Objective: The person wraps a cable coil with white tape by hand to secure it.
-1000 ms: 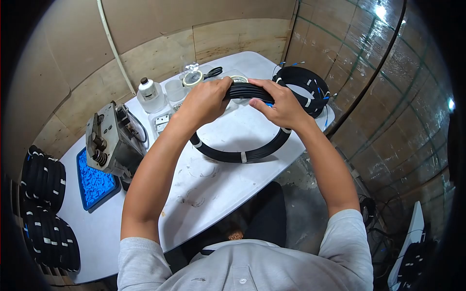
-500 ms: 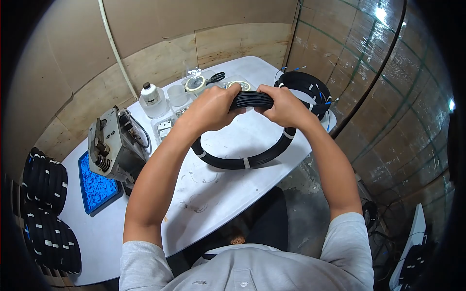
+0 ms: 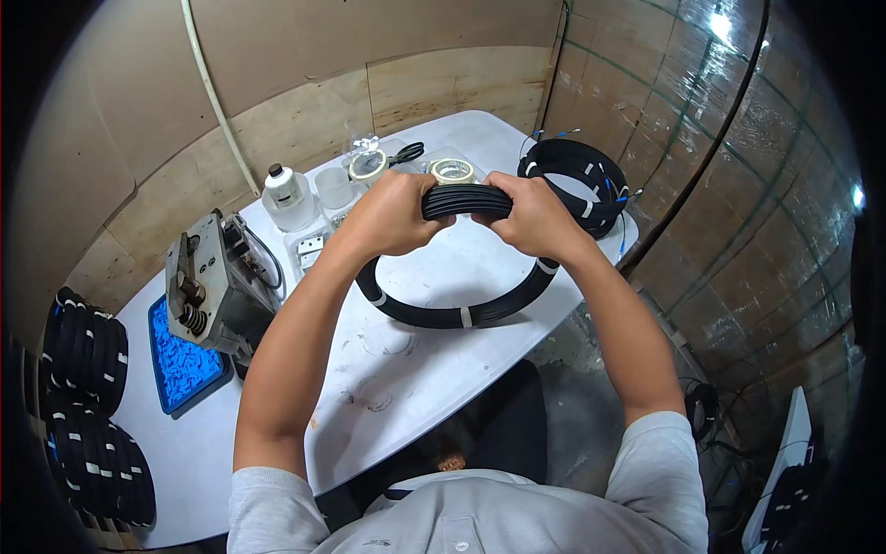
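A coil of black cable (image 3: pixel 506 310), bound with strips of white tape, is tilted over the white table (image 3: pixel 397 388). Its far side is raised, and the near side hangs low close over the tabletop. My left hand (image 3: pixel 392 210) is closed round the raised far part of the coil, at the left. On the right of that same stretch, my right hand (image 3: pixel 535 214) grips the bundle with thumb and fingers. Several black strands show side by side between the two hands. Just beyond them lies a roll of masking tape (image 3: pixel 452 171).
At the back right lies another black cable coil (image 3: pixel 591 208) with blue-tipped ends. A metal press (image 3: pixel 217 277) stands beside a blue tray (image 3: pixel 224 377) of small blue pieces. Behind are a white bottle (image 3: pixel 283 187) and scissors (image 3: pixel 406 153). More coils (image 3: pixel 97 462) stack at left.
Both hands have shifted slightly left and toward me with the coil. The masking tape roll behind them shows more fully now. Their grip looks the same.
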### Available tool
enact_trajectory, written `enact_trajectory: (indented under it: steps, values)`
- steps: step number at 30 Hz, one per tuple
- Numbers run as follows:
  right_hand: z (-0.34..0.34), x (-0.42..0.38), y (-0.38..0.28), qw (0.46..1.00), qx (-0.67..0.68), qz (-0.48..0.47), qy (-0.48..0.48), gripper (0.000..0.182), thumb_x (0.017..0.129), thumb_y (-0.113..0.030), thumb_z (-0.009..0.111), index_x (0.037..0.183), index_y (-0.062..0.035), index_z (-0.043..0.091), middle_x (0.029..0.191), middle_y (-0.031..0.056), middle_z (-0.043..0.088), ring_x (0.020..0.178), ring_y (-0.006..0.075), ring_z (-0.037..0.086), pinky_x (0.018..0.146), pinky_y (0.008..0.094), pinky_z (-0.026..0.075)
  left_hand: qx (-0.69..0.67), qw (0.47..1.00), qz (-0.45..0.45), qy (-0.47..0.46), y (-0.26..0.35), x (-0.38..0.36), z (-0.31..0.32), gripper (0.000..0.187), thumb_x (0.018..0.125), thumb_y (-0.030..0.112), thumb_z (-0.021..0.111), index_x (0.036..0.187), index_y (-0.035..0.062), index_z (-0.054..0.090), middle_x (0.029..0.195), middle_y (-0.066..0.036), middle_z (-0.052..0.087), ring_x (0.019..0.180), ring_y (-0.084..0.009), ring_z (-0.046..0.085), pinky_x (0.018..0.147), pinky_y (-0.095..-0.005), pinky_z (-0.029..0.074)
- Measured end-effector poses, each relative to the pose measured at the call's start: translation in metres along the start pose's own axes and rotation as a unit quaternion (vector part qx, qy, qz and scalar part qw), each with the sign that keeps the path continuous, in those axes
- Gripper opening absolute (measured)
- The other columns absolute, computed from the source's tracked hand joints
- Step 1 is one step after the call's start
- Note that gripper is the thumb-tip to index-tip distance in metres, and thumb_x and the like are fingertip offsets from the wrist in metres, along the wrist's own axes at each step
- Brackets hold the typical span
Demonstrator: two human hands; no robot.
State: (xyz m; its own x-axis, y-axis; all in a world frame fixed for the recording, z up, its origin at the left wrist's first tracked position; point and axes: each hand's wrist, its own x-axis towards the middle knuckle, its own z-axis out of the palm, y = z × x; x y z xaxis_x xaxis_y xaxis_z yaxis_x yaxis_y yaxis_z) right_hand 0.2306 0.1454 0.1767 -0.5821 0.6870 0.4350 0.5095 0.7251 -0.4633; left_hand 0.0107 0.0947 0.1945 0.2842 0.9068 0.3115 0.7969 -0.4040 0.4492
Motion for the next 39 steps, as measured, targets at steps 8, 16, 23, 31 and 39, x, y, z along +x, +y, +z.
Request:
enact_trajectory:
  steps: [8, 16, 23, 31, 39]
  values:
    - [0.001, 0.001, 0.005, 1.000, -0.012, 0.004, -0.003, 0.022, 0.083, -0.012, 0.076, 0.096, -0.0008, 0.063, 0.074, 0.0178, 0.067, 0.062, 0.0289, 0.063, 0.061, 0.0366, 0.048, 0.003, 1.000, -0.003, 0.029, -0.005, -0.004, 0.006, 0.026, 0.077, 0.016, 0.080, 0.090, -0.0012, 0.065, 0.069, -0.017, 0.065, 0.063, -0.0298, 0.062, 0.060, -0.0405, 0.046]
    - [0.001, 0.001, 0.003, 1.000, -0.010, 0.006, -0.010, 0.022, 0.082, -0.012, 0.077, 0.095, -0.0007, 0.063, 0.073, 0.0174, 0.067, 0.062, 0.0304, 0.063, 0.061, 0.0367, 0.048, -0.028, 0.998, 0.052, 0.002, -0.015, -0.006, 0.001, 0.024, 0.079, 0.014, 0.078, 0.087, -0.0007, 0.061, 0.071, -0.019, 0.065, 0.066, -0.0339, 0.064, 0.062, -0.0429, 0.046]
    - [-0.001, -0.014, -0.010, 1.000, -0.020, 0.013, 0.008, 0.023, 0.081, -0.012, 0.078, 0.095, -0.0025, 0.063, 0.075, 0.0157, 0.068, 0.067, 0.0329, 0.066, 0.062, 0.0365, 0.049, 0.028, 0.998, -0.006, 0.051, -0.002, -0.019, 0.014, 0.018, 0.080, 0.012, 0.075, 0.083, 0.0008, 0.061, 0.066, -0.020, 0.063, 0.064, -0.0393, 0.062, 0.060, -0.0450, 0.047]
    - [-0.006, -0.006, 0.000, 0.999, -0.014, 0.016, -0.034, 0.029, 0.081, -0.019, 0.078, 0.102, -0.0046, 0.064, 0.078, 0.0213, 0.068, 0.076, 0.0405, 0.068, 0.065, 0.0439, 0.052, 0.025, 0.999, -0.007, 0.046, -0.005, -0.009, 0.017, 0.016, 0.079, 0.010, 0.072, 0.081, 0.0007, 0.059, 0.064, -0.021, 0.062, 0.062, -0.0402, 0.062, 0.059, -0.0457, 0.048]
    - [-0.028, -0.004, 0.035, 0.944, 0.308, -0.045, -0.111, 0.042, 0.085, -0.029, 0.076, 0.117, -0.0033, 0.067, 0.098, 0.0095, 0.074, 0.086, 0.0150, 0.068, 0.078, 0.0319, 0.053, 0.047, 0.997, 0.038, 0.046, 0.014, -0.034, 0.017, 0.020, 0.074, 0.008, 0.067, 0.082, 0.0006, 0.050, 0.063, -0.021, 0.061, 0.061, -0.0424, 0.063, 0.058, -0.0497, 0.051]
